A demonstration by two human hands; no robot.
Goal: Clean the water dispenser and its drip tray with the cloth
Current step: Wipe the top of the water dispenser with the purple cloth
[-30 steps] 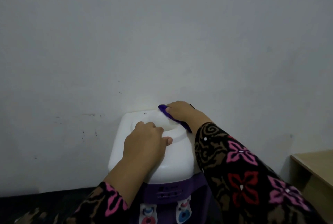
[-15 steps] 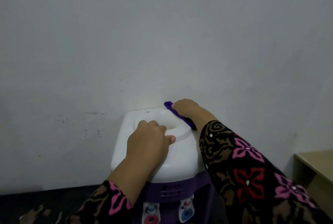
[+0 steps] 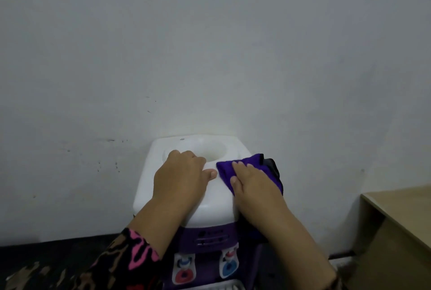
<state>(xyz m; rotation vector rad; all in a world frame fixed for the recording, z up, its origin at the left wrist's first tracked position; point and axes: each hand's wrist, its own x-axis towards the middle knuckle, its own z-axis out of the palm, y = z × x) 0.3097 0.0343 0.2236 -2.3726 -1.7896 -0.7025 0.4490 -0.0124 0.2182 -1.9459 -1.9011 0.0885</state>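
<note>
At lower centre, pressed cloth [image 3: 224,171] flat on water dispenser [image 3: 214,205] top with straight-fingered right hand [image 3: 255,184]. Curled left hand [image 3: 180,180] over well rim, likely steadying.

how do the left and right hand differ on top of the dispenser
The left hand lies bare on the water dispenser, fingers curled into its top recess; the right hand lies flat, fingers straight, pressing the purple cloth at the right edge. Both rest on the white top.
</note>
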